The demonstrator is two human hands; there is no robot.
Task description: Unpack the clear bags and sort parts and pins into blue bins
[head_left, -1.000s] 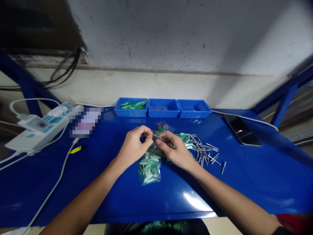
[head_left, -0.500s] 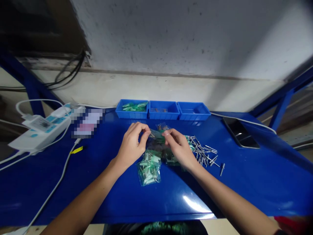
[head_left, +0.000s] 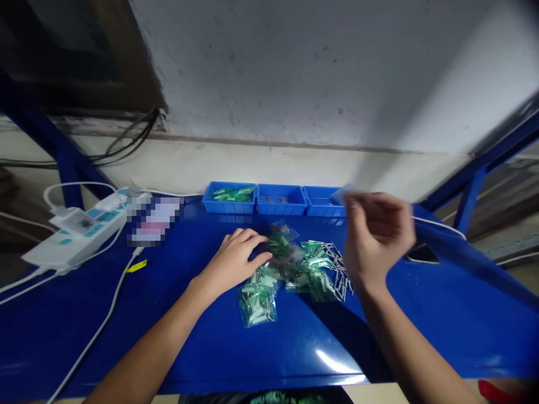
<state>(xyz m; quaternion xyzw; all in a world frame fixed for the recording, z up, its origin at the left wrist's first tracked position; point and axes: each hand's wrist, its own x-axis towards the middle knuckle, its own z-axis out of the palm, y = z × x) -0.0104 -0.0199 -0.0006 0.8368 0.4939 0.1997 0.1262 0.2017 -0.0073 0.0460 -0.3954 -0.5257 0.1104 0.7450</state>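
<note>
Person, upper limbs and clothing: left hand [head_left: 233, 262] and right hand [head_left: 379, 241], both bare; forearms [head_left: 168, 336] uncovered; dark garment [head_left: 219, 399], partly visible, bearing a mottled green pattern.

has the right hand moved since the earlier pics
Yes, to the right. Against the row of blue bins, the right hand was in front of the middle and right ones; now it is over by the row's right end.

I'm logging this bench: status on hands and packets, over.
Left hand open at green packets. Right hand raised, blurred, pale something at fingertips. Loose metal pins beside packets.
</note>
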